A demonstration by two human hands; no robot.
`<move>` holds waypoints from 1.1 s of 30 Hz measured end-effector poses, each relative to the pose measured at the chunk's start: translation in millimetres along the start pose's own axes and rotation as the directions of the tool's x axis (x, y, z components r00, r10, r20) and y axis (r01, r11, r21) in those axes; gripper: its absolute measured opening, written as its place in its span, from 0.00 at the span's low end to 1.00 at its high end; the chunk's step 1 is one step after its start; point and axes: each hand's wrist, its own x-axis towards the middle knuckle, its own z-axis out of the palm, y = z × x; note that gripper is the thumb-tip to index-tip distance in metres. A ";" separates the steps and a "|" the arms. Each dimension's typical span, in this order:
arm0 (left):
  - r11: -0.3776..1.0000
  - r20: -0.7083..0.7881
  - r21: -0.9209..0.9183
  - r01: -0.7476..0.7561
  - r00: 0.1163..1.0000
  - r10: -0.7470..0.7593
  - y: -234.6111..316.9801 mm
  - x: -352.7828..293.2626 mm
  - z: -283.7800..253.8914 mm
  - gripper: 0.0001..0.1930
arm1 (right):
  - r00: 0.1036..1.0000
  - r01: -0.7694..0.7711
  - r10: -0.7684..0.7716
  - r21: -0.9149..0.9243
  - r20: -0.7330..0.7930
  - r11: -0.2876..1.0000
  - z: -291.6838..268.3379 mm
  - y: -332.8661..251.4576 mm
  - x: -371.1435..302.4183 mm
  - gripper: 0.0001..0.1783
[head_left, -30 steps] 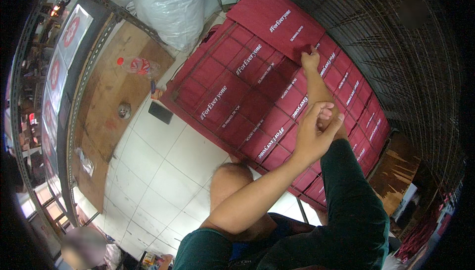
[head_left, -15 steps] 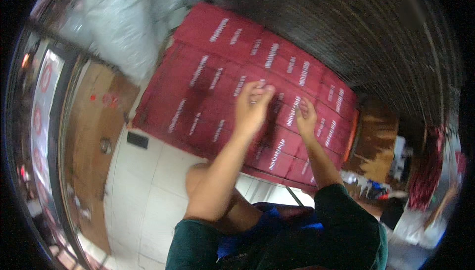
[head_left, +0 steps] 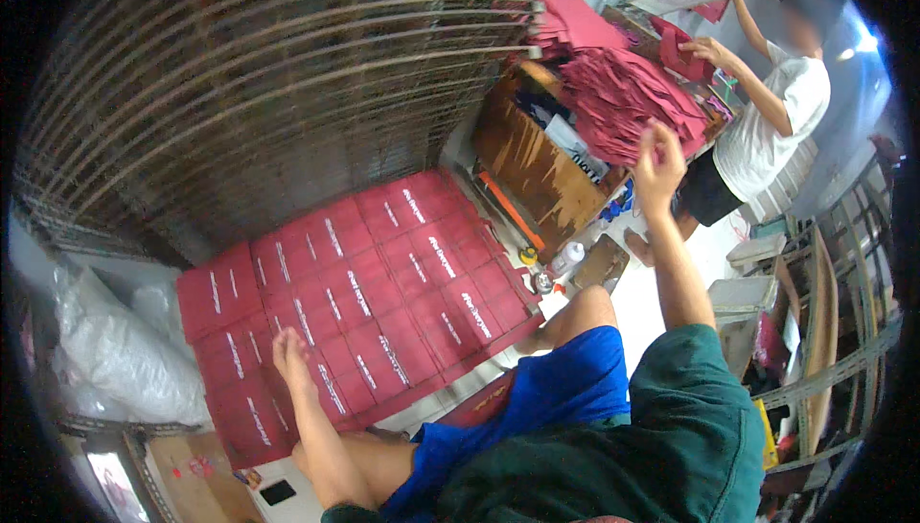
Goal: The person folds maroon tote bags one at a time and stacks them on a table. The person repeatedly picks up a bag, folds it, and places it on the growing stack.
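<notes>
A scuffed wooden cabinet (head_left: 503, 135) served as the room's landmark. To its left rose a tall rack of dark metal rods (head_left: 287, 92); to its right, a pale bluish wall (head_left: 853, 130) and a bright light (head_left: 867, 44). White floor (head_left: 640, 306) and slotted metal shelving (head_left: 832, 371) lay to its lower right.

Flat, rectangular maroon fabric panels with white printing (head_left: 379, 278) lie side by side in rows, edges close together, covering nearly all of the maroon-edged rectangular tabletop (head_left: 450, 370).

Dark-red fabric panels (head_left: 381, 278) with white lettering (head_left: 394, 361), dark-green shirt (head_left: 594, 470), bright-blue shorts (head_left: 565, 384)
</notes>
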 end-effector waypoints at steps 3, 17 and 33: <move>0.999 0.052 0.020 0.038 0.998 -0.039 -5.9 -27.2 12.3 0.15 | 0.962 -0.253 0.242 -0.081 -0.126 0.964 -50.8 87.0 54.6 0.15; 0.990 0.226 0.092 0.108 0.966 -0.126 -31.5 -142.3 7.8 0.16 | 0.395 -0.742 0.833 0.669 0.386 0.042 -66.3 225.1 74.9 0.32; 0.818 0.792 -0.049 0.573 0.521 -0.318 -14.0 -214.9 190.2 0.54 | 0.057 -0.842 -0.511 0.317 0.858 0.438 -96.2 -113.5 89.1 0.43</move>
